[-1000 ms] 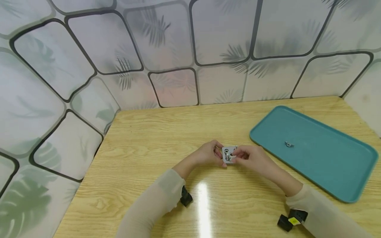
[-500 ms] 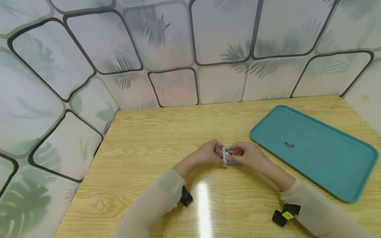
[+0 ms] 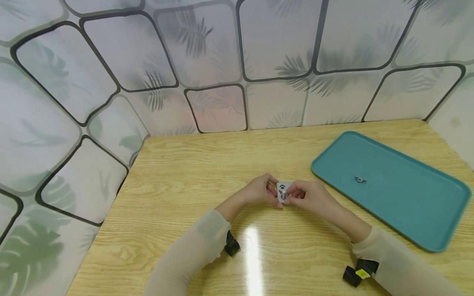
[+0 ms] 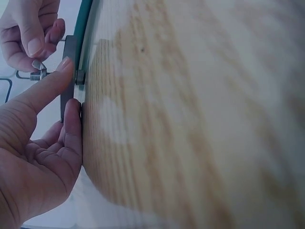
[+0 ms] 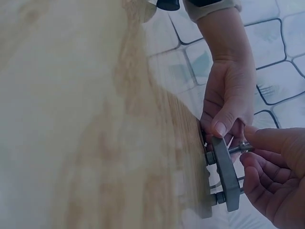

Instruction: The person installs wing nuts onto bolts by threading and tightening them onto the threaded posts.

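Observation:
My left hand (image 3: 257, 191) grips the edge of a small grey metal plate (image 5: 227, 176) between thumb and fingers, just above the wooden table. Bolts pass through the plate, their heads on the table side; one threaded bolt (image 5: 235, 150) points away from the table. A silvery wing nut (image 4: 42, 70) sits on that bolt's shank, apart from the plate's face. With thumb and fingertips my right hand (image 3: 314, 197) pinches the wing nut from the side. Those fingers partly cover the plate's right part in the head view.
A teal tray (image 3: 400, 189) lies to the right on the wooden table (image 3: 192, 164). Another small wing nut (image 3: 360, 179) rests in it. Behind the table rises a patterned wall covering (image 3: 277, 45). Black wrist cameras sit on both sleeves.
My right hand shifted left over the plate, then back slightly right, its fingers changing position around the wing nut. The left hand and plate stay nearly still.

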Demonstrator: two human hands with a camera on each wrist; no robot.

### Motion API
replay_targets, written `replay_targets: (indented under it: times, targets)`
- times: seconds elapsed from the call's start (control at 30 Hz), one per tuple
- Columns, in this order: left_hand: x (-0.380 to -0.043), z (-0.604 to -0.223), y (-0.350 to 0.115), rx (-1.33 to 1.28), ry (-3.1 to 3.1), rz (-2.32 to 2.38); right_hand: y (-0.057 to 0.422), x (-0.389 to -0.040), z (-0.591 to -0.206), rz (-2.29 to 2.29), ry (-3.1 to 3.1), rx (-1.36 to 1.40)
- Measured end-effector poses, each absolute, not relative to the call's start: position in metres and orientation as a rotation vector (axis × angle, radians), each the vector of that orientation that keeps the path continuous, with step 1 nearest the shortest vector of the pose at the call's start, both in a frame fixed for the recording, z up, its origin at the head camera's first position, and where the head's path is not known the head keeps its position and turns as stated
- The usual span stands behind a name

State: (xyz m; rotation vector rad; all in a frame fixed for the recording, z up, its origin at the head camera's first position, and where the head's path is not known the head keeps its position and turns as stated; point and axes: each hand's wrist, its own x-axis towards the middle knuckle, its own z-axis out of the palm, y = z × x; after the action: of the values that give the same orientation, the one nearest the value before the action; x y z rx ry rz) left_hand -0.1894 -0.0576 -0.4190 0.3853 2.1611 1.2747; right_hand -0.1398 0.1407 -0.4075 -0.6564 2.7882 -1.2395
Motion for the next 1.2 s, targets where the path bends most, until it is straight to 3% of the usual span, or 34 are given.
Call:
replay_targets:
  times: [0.83, 1.2]
  targets:
    - [-0.189, -0.419, -0.057, 0.36, 2.165, 1.272, 0.132, -0.143, -0.404, -1.26, 2.724, -0.515]
    - [-0.189, -0.419, -0.056, 0.374, 2.19, 1.258, 0.139, -0.138, -0.405, -1.227, 2.781, -0.644]
